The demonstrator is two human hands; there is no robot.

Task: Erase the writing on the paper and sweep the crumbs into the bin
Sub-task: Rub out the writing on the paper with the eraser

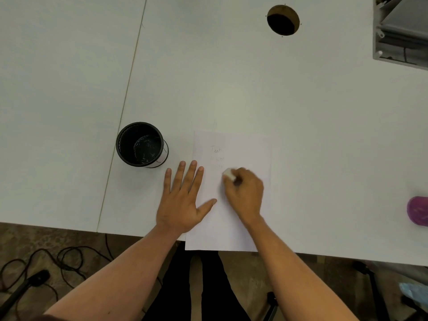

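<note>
A white sheet of paper (245, 149) lies near the table's front edge, its bottom end hanging over. Faint pencil writing (216, 149) shows in its upper left. My right hand (245, 191) is closed around a white eraser (228, 174), which presses on the paper just below the writing and looks blurred. My left hand (183, 200) lies flat with fingers spread, half on the paper's left edge and half on the table. A black mesh bin (140, 144) stands upright on the table left of the paper, a hand's width from my left fingertips.
The white table (231, 77) has a seam running down its left part and a round cable hole (283, 19) at the back. A grey metal frame (400, 31) sits at the back right. A purple object (418, 210) lies at the right edge. Cables lie on the floor below.
</note>
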